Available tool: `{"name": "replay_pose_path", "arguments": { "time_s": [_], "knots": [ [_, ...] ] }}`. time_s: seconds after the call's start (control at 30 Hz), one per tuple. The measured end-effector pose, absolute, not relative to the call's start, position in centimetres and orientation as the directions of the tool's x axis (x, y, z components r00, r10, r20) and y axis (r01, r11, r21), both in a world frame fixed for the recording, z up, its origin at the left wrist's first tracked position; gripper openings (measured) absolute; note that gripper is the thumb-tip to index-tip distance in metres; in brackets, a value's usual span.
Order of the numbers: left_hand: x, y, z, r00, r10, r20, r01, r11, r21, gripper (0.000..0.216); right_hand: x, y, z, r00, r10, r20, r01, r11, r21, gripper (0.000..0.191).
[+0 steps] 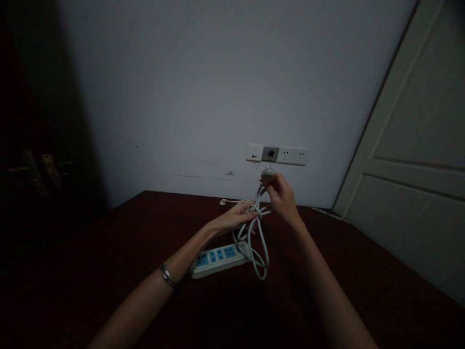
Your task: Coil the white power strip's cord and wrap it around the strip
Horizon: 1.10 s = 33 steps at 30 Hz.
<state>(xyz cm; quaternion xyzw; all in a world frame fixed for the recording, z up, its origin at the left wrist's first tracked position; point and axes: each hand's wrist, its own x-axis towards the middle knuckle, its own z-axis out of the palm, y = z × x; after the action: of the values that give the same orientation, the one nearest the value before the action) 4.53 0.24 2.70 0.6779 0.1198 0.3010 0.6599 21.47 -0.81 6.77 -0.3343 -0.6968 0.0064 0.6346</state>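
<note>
Just below the wall socket strip [278,155], a white plug [268,175] was pinched in the fingertips of the right hand [282,198], raised close to the strip but not touching it. From the plug a white cable [258,242] dropped in several tangled loops, and the left hand [236,218] was closed loosely around the bunched part of that cable, lower than the strip and a little to its left. The loops hung down to a white power strip [218,259] with blue outlet faces (how many, the dim light did not let one count), which lay flat on the dark red table [119,252] well below the wall socket strip. A metal bracelet [167,275] circled the left wrist. Another thin pale cord [232,201] lay on the table at the wall, beneath the strip's left end. Right of the wall socket strip stood a pale panelled door [417,160].
</note>
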Motion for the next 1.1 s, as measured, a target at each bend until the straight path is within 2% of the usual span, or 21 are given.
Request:
{"name": "replay_pose_path", "arguments": {
  "time_s": [0.07,0.17,0.3,0.43,0.67,0.77,0.87,1.0,1.1],
  "knots": [
    [4.6,0.4,2.4,0.761,0.604,0.239,-0.291,-0.011,0.957,0.05,21.6,-0.5,6.5,0.089,0.455,0.886,0.461,0.769,-0.442,0.016],
    [5.0,0.7,2.1,0.682,0.682,0.265,-0.363,0.001,0.932,0.043,21.8,-0.1,6.1,0.221,0.396,0.891,0.465,0.76,-0.454,0.015],
    [5.6,0.6,2.4,0.621,0.71,0.332,-0.333,-0.144,0.932,0.036,21.4,0.3,5.6,0.345,0.332,0.878,0.444,0.767,-0.464,0.014],
    [5.8,0.1,2.4,0.592,0.723,0.356,-0.264,-0.244,0.933,0.038,20.7,0.3,5.4,0.376,0.323,0.869,0.425,0.773,-0.471,0.015],
    [6.4,-0.3,2.2,0.658,0.736,0.16,-0.251,0.014,0.968,0.039,20.1,-0.8,5.5,0.293,0.319,0.902,0.57,0.699,-0.432,0.015],
    [6.7,-1.0,2.3,0.709,0.699,0.094,-0.232,0.105,0.967,0.047,19.6,-1.2,5.7,0.235,0.367,0.9,0.565,0.702,-0.433,0.015],
    [6.8,-1.5,2.3,0.725,0.685,0.071,-0.172,0.081,0.982,0.047,19.0,-1.5,6.2,0.135,0.472,0.871,0.477,0.74,-0.474,0.012],
    [6.5,-1.3,2.4,0.66,0.749,0.064,-0.096,0.0,0.995,0.034,19.0,-1.7,6.9,0.053,0.597,0.8,0.332,0.745,-0.578,0.014],
    [6.4,-1.4,2.5,0.634,0.771,0.061,-0.06,-0.03,0.998,0.027,19.5,-2.1,7.5,-0.001,0.658,0.753,0.297,0.719,-0.628,0.018]
  ]
}}
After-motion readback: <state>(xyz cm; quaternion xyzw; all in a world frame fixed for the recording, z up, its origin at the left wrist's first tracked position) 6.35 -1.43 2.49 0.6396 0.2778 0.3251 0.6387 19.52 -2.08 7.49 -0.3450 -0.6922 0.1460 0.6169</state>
